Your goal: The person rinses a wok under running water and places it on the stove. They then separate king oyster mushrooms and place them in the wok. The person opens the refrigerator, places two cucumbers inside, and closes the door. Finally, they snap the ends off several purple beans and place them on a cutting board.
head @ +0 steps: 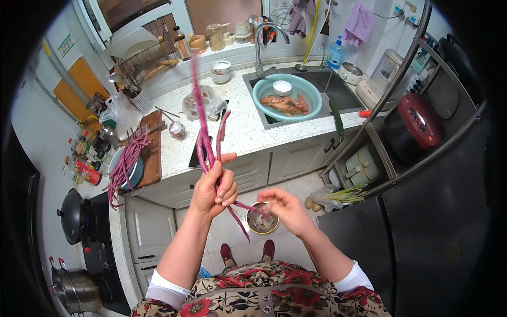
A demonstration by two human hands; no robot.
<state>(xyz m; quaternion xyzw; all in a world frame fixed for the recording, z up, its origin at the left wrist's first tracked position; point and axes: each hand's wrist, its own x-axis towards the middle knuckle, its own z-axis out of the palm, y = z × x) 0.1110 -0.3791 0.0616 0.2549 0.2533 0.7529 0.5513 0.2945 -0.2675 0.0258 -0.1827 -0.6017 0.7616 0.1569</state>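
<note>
My left hand (214, 192) is closed around several long purple beans (202, 123). Their upper lengths rise over the counter, and their lower ends stick out below my fist. One lower end points right towards my right hand (289, 214), whose fingers are bent and blurred. Whether those fingers pinch that bean end cannot be made out. Beneath my right hand, on the floor, stands a round bin (261, 231) with a yellowish rim and scraps inside. More purple long beans (130, 154) are heaped over a blue bowl (138, 174) on the left counter, beside a wooden cutting board (155, 158).
A teal basin (258, 105) with sweet potatoes (283, 104) and a white bowl (282, 87) sits over the sink (336, 93). A cucumber (336, 119) overhangs the counter edge. A phone (197, 155) lies behind the beans. Metal shelving (380, 144) stands right; a wok (73, 216) is left.
</note>
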